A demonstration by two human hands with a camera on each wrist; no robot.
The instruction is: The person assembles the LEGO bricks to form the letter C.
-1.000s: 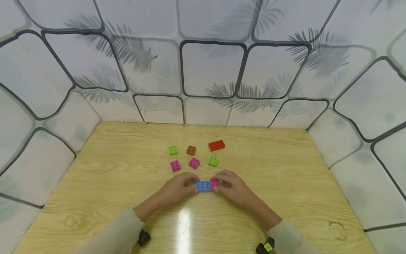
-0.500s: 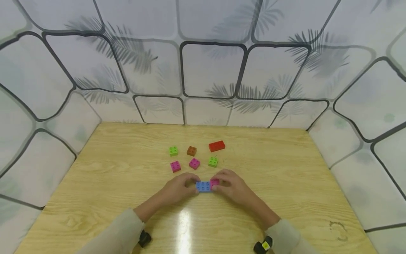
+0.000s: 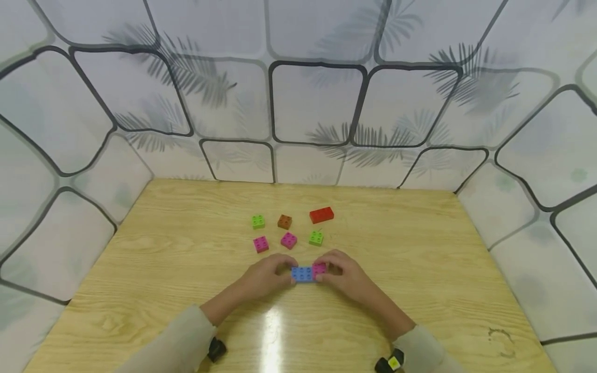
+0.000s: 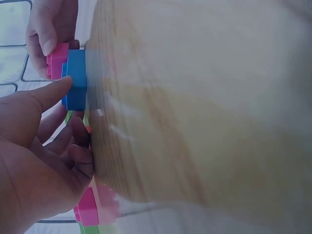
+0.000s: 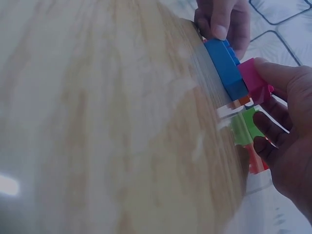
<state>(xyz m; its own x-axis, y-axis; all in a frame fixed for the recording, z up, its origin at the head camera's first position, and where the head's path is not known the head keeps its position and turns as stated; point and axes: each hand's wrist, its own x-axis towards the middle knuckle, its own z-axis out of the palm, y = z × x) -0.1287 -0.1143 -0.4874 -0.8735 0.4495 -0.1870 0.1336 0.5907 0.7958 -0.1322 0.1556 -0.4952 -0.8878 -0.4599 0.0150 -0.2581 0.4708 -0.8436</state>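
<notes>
A long blue toy brick (image 3: 301, 274) lies on the table, studs up. My left hand (image 3: 267, 276) grips its left end between thumb and fingers. On the brick's right end sits a square pink brick (image 3: 319, 270), which my right hand (image 3: 344, 275) pinches. In the right wrist view, the pink brick (image 5: 255, 81) is on the stud side of the blue brick (image 5: 225, 68), with my thumb on it. In the left wrist view, my left thumb presses the side of the blue brick (image 4: 76, 85).
Beyond the hands lie a green brick (image 3: 258, 221), a brown brick (image 3: 284, 221), a long red brick (image 3: 322, 215), two pink bricks (image 3: 288, 240) and a second green brick (image 3: 316, 238). Patterned cloth walls (image 3: 317, 103) enclose the table's back and sides.
Everything in the head view has shifted slightly right together. Both hands keep their hold on the blue and pink bricks, with hardly any movement between them.
</notes>
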